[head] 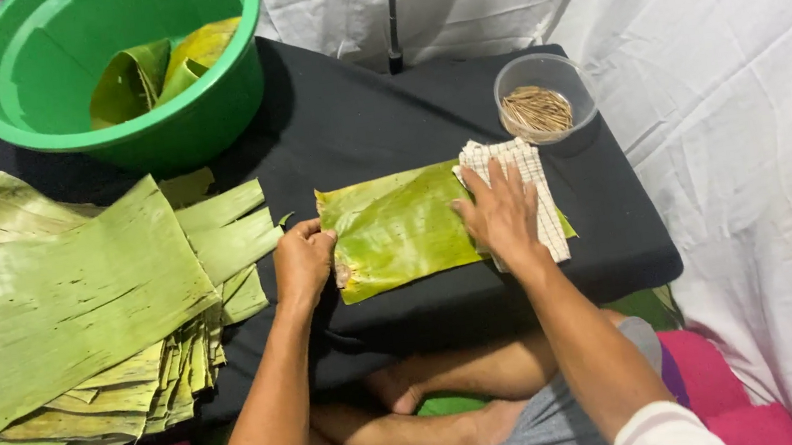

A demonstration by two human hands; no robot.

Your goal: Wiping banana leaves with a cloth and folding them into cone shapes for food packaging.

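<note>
Place: a makeshift food-wrapping spot at floor level, probably in a home, though little of the room shows.
Seat: the person sits cross-legged behind a low table (pixel 612 256) covered in black cloth.
Backdrop: white sheet (pixel 755 108) hung far and right.
Stock: stack of banana leaves (pixel 54 305) at left; green basin (pixel 201 111) far left.
Supplies: clear cup of wooden picks (pixel 542 99) far right.
</note>
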